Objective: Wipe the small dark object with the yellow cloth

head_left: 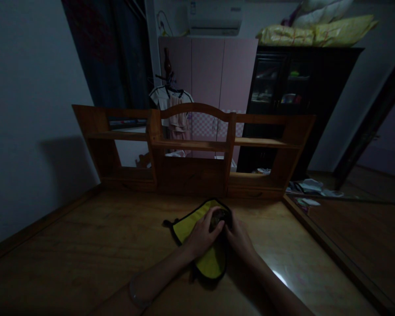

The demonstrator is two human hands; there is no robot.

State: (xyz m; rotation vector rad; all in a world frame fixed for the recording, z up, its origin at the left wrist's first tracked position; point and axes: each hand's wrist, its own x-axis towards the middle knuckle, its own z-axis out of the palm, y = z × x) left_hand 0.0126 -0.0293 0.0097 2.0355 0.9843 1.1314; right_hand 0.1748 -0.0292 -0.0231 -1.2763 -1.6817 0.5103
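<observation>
Room to pass runs L & R across the desk [98, 245], either side of the yellow cloth [213, 261]; L hand [202, 233] & R hand [239, 237] block its ctr, forearms the near approach. Wooden shelf unit [192, 175] bars the rear, upper bays see-thru; wall [36, 109] hems far L, low rim [336, 252] edges R.

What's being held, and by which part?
A dark, rounded object, too dim to identify: the left hand grips its left side; the right hand is at its right, grip unclear.
</observation>
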